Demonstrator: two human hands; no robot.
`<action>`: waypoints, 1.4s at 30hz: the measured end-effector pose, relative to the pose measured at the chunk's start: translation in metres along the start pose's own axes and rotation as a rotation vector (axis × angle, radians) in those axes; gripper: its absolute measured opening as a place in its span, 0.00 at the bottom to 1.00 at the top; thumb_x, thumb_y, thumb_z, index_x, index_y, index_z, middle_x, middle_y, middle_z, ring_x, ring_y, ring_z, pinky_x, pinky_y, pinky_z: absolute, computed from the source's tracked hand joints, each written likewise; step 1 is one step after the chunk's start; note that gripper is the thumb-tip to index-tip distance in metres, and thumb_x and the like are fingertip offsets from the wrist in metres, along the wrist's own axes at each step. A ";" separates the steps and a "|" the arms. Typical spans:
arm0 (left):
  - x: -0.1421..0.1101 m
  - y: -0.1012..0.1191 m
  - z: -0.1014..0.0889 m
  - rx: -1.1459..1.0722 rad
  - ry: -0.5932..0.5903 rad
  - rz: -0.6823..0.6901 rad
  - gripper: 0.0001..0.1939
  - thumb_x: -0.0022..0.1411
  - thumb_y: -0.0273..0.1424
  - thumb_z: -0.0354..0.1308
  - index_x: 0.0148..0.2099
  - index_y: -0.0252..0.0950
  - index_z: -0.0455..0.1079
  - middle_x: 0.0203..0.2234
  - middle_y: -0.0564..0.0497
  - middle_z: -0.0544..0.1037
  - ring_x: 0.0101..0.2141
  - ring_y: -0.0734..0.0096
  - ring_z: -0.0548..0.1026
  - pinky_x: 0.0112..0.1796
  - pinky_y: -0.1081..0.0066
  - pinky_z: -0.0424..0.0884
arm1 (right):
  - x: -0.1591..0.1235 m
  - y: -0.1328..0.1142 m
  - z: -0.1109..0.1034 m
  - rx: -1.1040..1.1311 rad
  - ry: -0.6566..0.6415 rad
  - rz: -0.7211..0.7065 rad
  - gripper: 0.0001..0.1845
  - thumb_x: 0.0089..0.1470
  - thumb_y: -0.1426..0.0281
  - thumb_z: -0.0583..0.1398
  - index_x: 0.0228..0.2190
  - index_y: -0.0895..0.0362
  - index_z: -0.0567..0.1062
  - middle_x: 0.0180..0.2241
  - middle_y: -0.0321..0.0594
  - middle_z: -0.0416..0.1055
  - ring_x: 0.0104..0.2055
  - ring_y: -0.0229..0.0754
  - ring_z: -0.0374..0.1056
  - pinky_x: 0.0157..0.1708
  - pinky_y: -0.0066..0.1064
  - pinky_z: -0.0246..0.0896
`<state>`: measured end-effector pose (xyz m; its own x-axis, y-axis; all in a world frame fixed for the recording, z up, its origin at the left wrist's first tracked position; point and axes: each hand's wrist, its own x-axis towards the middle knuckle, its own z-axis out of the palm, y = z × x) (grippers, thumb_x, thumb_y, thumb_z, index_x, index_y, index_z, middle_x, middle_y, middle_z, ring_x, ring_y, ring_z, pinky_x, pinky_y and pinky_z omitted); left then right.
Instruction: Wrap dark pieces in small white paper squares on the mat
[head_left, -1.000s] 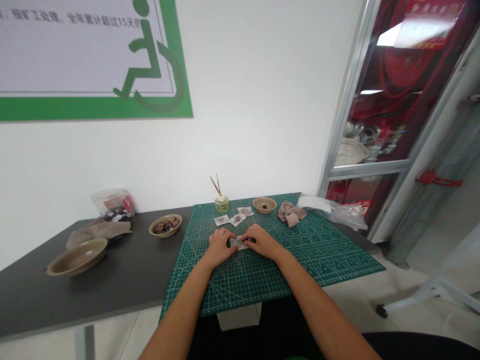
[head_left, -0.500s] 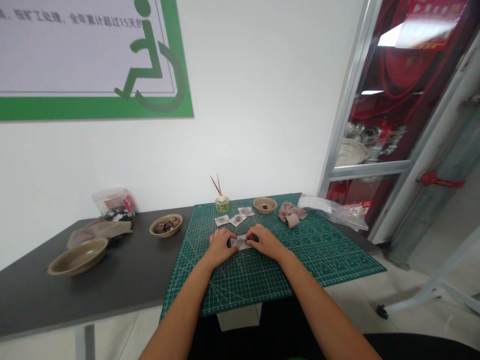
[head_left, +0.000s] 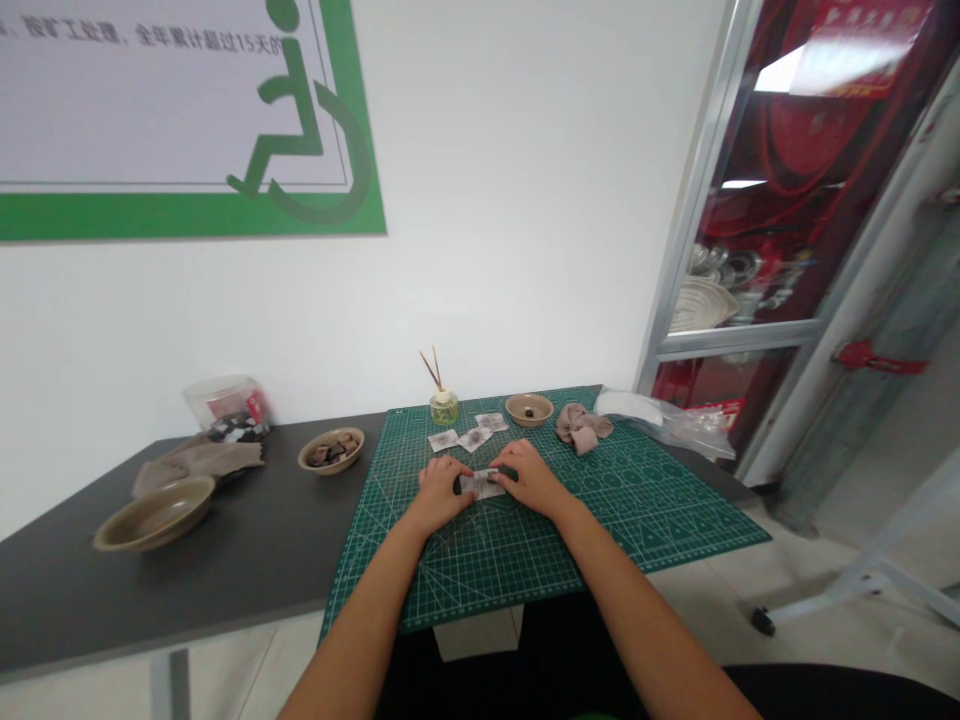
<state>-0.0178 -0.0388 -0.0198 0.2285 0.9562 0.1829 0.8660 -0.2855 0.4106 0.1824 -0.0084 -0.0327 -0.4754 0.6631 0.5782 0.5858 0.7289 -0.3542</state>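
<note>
A small white paper piece with grey smudges (head_left: 482,486) lies on the green cutting mat (head_left: 420,590). My left hand (head_left: 441,494) grips its left edge, thumb in front and fingertips behind. Over its right part, my right hand (head_left: 534,481) pinches a small dark piece (head_left: 493,476) between thumb and forefinger, against the paper. The piece is too small for me to tell its kind. Just beyond my hands lie three similar smudged papers (head_left: 474,439). Behind them stands a small brown bowl (head_left: 517,419) with one dark bit inside.
A reed diffuser bottle (head_left: 444,408) stands at the back. A crumpled brown cloth (head_left: 583,430) and a clear plastic bag (head_left: 686,425) lie right. On the dark table (head_left: 262,560) are a bowl of brown chunks (head_left: 332,452), a larger bowl (head_left: 157,515), another cloth and a clear tub (head_left: 225,400).
My right hand has shifted slightly, its fingers lifting and spreading a little over the paper's right part. My left hand stays in place on the left edge.
</note>
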 end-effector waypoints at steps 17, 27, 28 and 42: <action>0.000 0.001 0.000 0.003 -0.001 0.000 0.13 0.53 0.35 0.57 0.42 0.42 0.70 0.43 0.51 0.71 0.47 0.61 0.63 0.45 0.61 0.57 | 0.001 -0.007 -0.002 -0.023 -0.083 0.049 0.05 0.47 0.72 0.64 0.30 0.54 0.79 0.33 0.40 0.67 0.40 0.43 0.59 0.42 0.37 0.53; 0.000 0.000 0.000 -0.004 -0.002 0.003 0.13 0.53 0.35 0.57 0.43 0.41 0.70 0.43 0.51 0.70 0.47 0.60 0.63 0.46 0.61 0.57 | 0.003 -0.010 -0.001 -0.086 -0.060 0.089 0.05 0.48 0.73 0.63 0.31 0.56 0.79 0.33 0.42 0.68 0.41 0.44 0.59 0.43 0.38 0.52; 0.000 0.000 0.000 -0.003 0.003 0.005 0.13 0.53 0.35 0.57 0.42 0.41 0.70 0.43 0.51 0.70 0.47 0.60 0.63 0.45 0.61 0.57 | 0.002 -0.011 -0.001 -0.071 -0.067 0.071 0.06 0.47 0.73 0.64 0.31 0.56 0.79 0.33 0.41 0.68 0.41 0.43 0.59 0.43 0.38 0.52; 0.000 0.001 0.000 0.018 0.003 0.007 0.13 0.54 0.38 0.58 0.42 0.42 0.70 0.43 0.52 0.70 0.47 0.61 0.63 0.45 0.62 0.57 | 0.003 -0.015 0.000 -0.077 -0.129 0.005 0.06 0.49 0.72 0.62 0.33 0.54 0.78 0.33 0.40 0.68 0.41 0.43 0.59 0.43 0.37 0.50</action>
<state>-0.0173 -0.0387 -0.0191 0.2334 0.9540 0.1880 0.8723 -0.2908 0.3931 0.1719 -0.0173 -0.0250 -0.5500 0.6864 0.4757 0.6348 0.7138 -0.2960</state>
